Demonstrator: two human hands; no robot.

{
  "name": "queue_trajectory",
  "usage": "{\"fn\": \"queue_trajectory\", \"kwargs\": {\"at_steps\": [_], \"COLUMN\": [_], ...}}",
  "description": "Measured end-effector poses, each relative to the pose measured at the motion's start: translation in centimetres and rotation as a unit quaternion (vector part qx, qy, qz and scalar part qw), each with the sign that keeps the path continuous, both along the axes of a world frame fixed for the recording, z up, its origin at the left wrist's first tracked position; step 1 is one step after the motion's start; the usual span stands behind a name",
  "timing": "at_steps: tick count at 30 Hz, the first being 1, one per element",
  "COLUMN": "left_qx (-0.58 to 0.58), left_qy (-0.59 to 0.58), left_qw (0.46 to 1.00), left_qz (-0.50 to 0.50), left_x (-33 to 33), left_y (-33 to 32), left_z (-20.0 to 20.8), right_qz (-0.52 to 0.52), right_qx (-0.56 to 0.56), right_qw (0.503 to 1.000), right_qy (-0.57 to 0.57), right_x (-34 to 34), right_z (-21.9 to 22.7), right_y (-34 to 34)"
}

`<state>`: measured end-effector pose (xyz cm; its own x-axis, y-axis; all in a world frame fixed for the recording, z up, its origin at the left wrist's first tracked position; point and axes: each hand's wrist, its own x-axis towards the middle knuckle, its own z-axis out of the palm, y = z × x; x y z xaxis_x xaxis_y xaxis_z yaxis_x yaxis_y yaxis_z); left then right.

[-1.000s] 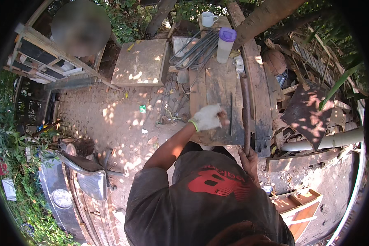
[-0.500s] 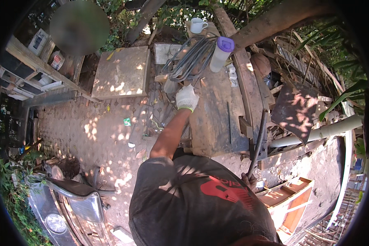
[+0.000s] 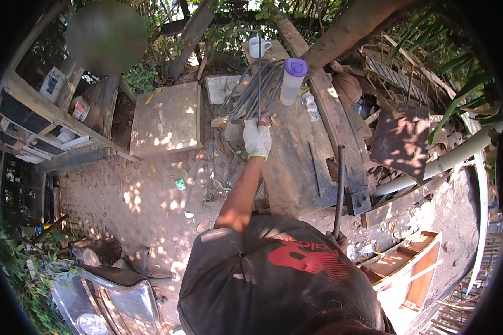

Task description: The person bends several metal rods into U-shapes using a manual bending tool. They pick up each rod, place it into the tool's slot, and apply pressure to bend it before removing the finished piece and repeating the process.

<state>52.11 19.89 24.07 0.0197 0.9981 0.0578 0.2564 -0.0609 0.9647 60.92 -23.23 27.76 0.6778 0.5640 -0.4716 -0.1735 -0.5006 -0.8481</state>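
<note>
My left hand [image 3: 257, 139], in a white knit glove, is closed round the near end of a thin dark metal rod [image 3: 259, 75]. The rod points away from me over a pile of bent metal rods [image 3: 241, 96] on the wooden bench [image 3: 288, 187]. My bare right hand [image 3: 338, 241] is low at my right side, its fingers wrapped round the lower end of a long dark metal bar [image 3: 340, 187]. That bar stands up along the bench's right edge. Another thin rod [image 3: 316, 170] lies on the bench top, right of my left hand.
A clear bottle with a purple lid [image 3: 292, 84] and a white mug [image 3: 258, 48] stand at the bench's far end. A square slab [image 3: 167, 120] is to the left. Scrap wood, a dark metal sheet [image 3: 399, 139] and a pale pipe [image 3: 441, 162] lie right; a wooden drawer [image 3: 402, 259] sits near right.
My left hand has taken hold of a thin rod by the pile and now holds it lengthwise away from me. The right hand keeps its bar, which stands more upright.
</note>
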Motion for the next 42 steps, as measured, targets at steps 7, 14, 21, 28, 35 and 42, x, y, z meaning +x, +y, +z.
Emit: {"fn": "queue_trajectory", "kwargs": {"at_steps": [7,14,21,28,35,42], "left_qx": [-0.046,-0.126,-0.192,-0.277,-0.218,-0.013], "left_qy": [-0.199,-0.144,-0.170,-0.267,-0.127,-0.063], "left_qw": [0.974,0.914,0.883,0.846,0.909,0.937], "left_qz": [-0.100,-0.357,-0.393,-0.369,-0.331,-0.342], "left_x": [-2.6,0.8,8.8,14.2,20.3,25.7], "left_y": [-10.2,-16.5,-21.4,-27.7,-32.5,-32.9], "left_z": [2.7,5.2,4.2,0.0,1.5,-8.0], "right_qz": [-0.040,-0.112,-0.154,-0.156,-0.125,-0.100], "right_qx": [0.052,0.054,0.124,0.077,0.083,0.060], "right_qw": [0.997,0.990,0.977,0.982,0.980,0.991], "right_qy": [-0.050,-0.064,-0.074,-0.070,-0.129,-0.061], "right_x": [0.6,1.1,1.0,4.2,10.5,15.8], "right_z": [-0.9,-0.7,0.3,4.5,1.7,2.2], "right_y": [-0.9,-1.7,-4.0,-4.7,-3.6,-5.6]}}
